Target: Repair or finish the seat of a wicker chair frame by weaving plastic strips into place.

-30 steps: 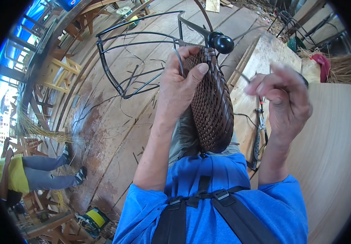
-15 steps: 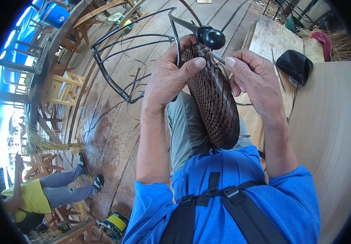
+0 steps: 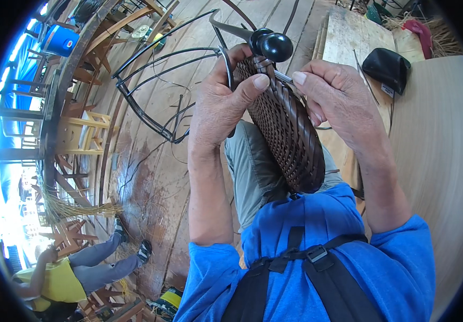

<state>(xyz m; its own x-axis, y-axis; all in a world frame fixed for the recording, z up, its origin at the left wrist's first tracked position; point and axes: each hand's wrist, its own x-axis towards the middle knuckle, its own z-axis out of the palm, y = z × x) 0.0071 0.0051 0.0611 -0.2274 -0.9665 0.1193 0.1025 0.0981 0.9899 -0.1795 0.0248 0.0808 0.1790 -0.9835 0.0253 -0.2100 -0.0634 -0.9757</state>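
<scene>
A dark brown woven panel (image 3: 285,129) stands on edge over my lap, fixed to a black metal wire frame (image 3: 161,80) that reaches out to the left. My left hand (image 3: 220,102) grips the frame's rod and the panel's top edge, thumb pressed on the weave. My right hand (image 3: 338,96) pinches a thin weaving strip at the panel's top, just under a round black knob (image 3: 275,45).
A wooden plank floor (image 3: 145,177) lies below. A black pouch (image 3: 387,67) sits on a pale board at the upper right. Wooden chair frames (image 3: 81,129) stand at the left. Another person in a yellow top (image 3: 54,279) sits at the lower left beside a straw bundle (image 3: 75,209).
My right hand has come in from the right to the panel's top and taken the strip. The frame and panel have swung closer and larger in view.
</scene>
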